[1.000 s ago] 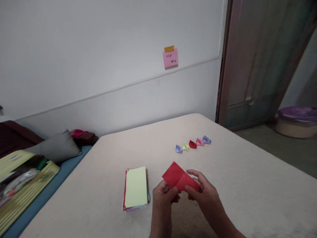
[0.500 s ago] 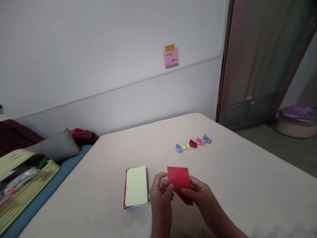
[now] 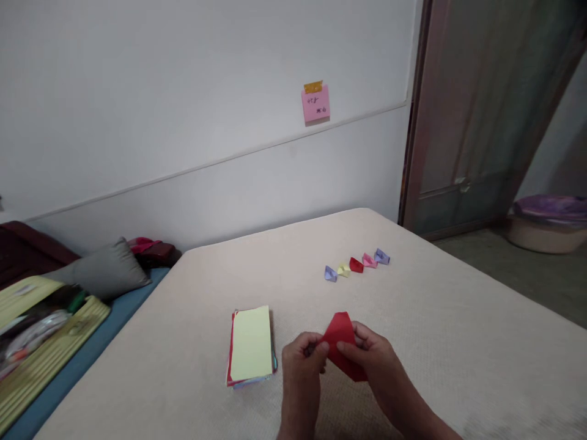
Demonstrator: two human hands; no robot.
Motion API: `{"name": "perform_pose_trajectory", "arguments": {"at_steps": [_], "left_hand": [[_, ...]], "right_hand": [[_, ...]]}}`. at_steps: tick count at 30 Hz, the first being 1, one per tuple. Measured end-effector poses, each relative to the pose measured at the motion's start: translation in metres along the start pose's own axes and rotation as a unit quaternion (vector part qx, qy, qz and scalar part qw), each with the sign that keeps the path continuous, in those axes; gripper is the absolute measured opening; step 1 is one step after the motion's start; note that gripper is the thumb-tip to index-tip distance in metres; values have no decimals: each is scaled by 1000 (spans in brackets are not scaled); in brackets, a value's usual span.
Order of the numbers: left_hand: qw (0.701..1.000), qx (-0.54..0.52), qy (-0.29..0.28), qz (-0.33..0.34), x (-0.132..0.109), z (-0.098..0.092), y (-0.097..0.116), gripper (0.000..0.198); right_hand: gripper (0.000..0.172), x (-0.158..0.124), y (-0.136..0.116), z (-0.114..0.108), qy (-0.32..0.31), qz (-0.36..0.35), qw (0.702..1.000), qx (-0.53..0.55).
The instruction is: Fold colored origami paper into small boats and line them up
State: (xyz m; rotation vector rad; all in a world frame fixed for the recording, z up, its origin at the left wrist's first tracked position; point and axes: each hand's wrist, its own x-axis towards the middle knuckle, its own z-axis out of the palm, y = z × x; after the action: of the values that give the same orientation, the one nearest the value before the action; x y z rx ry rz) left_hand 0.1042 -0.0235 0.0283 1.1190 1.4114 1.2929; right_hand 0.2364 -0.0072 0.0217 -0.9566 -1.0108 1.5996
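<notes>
Both my left hand (image 3: 302, 360) and my right hand (image 3: 367, 354) pinch a folded sheet of red origami paper (image 3: 342, 342) in front of me, low over the table. Its pointed top rises between my thumbs, and my fingers hide part of it. To the left of my left hand lies a stack of origami paper (image 3: 250, 345) with a pale yellow sheet on top. Farther off, several small folded paper boats (image 3: 356, 265) in purple, yellow, red and pink stand in a row.
The hands work over a cream padded table top (image 3: 413, 305). A pink sticky note (image 3: 315, 104) is taped to the wall behind it. At the left are a blue bench (image 3: 114, 324) and a grey cushion (image 3: 107, 272). A door (image 3: 463, 122) stands at the right, beside a covered basin (image 3: 545, 226).
The red paper has gone from a flat, wider sheet to a narrower folded shape with a point at the top. My hands have come closer together around it.
</notes>
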Motion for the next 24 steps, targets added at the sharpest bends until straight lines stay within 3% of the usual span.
{"name": "perform_pose_trajectory", "arguments": {"at_steps": [8,15,21,24], "left_hand": [[998,-27,-23,-56,-2,-1,0,10],[990,69,-97,-72,-1,0,-6,14],[999,6,-18,-48,0,3,-6,21],[999,-24,5,-43,-1,5,-6,23]], "right_hand": [[12,-1,-2,3,-16,1,1000,14],[25,5,1,-10,-26,20,999,17],[30,0,-2,-5,-63,3,992,112],[27,-2,2,1,-45,3,993,105]]}}
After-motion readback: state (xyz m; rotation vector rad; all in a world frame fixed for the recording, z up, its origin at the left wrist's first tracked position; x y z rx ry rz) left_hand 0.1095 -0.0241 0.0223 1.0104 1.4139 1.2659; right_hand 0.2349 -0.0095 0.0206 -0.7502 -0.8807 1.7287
